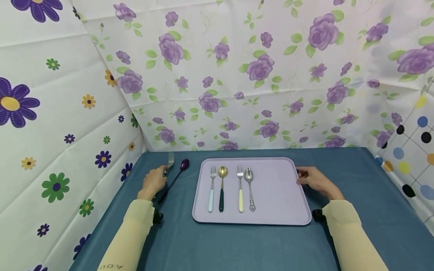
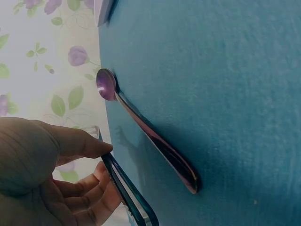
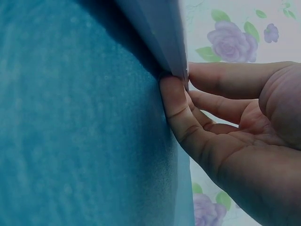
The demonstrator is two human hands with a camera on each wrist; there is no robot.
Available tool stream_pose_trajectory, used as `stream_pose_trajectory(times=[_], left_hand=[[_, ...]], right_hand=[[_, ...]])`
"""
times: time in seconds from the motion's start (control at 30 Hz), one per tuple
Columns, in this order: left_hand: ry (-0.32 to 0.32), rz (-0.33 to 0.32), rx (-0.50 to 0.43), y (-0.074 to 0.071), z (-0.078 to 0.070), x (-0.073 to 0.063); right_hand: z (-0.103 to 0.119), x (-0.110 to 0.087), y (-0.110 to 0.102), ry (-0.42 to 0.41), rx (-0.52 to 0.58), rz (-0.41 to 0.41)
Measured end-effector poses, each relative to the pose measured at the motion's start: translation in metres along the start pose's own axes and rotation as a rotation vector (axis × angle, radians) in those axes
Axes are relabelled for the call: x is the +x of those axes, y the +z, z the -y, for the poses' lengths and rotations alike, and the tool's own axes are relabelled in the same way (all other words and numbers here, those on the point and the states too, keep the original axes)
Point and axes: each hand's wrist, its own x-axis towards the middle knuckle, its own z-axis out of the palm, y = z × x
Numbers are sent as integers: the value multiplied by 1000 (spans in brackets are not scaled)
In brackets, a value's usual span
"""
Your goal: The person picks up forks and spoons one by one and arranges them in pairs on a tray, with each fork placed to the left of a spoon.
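Between thumb and fingers, my left hand [image 1: 154, 182] holds a fork [image 1: 171, 159] with silver tines pointing away; its dark glossy handle shows in the left wrist view. Just right of it a purple spoon with a dark handle [image 1: 184, 165] lies slanted on the cloth. My right hand [image 1: 317, 181] pinches the right edge of a pale lilac tray [image 1: 274, 192]. On the tray lie a light-blue-handled fork [image 1: 211, 195], a gold spoon with a dark green handle [image 1: 222, 188], a yellow-handled fork [image 1: 241, 195] and an ornate silver spoon [image 1: 249, 177].
A blue-green cloth [image 1: 237, 248] covers the table. Flower-patterned sheets [image 1: 220, 90] hang behind the table and along the left side [image 1: 64, 158]. A dotted sheet [image 1: 413, 150] stands at the right.
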Motion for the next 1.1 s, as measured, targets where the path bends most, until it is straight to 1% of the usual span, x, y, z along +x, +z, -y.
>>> stream_pose_trajectory(times=[0.13, 0.27, 0.5, 0.57, 0.67, 0.9, 1.1], left_hand=[[14, 0, -6, -2, -2, 0], [28, 4, -9, -5, -7, -2], [53, -27, -27, -13, -23, -4], [55, -26, -32, -14, -28, -5], [61, -20, -39, -14, -33, -6], [53, 19, -101, -11, -45, -1], [76, 39, -122, -8, -57, -1]], right_hand=[[-1, 0, -1, 9, 3, 6], [-2, 1, -1, 24, 2, 15], [1, 0, -1, 28, -9, 10], [2, 0, -1, 26, -11, 13], [4, 0, -1, 17, -15, 15], [2, 0, 0, 21, -18, 10], [1, 0, 0, 21, -22, 8]])
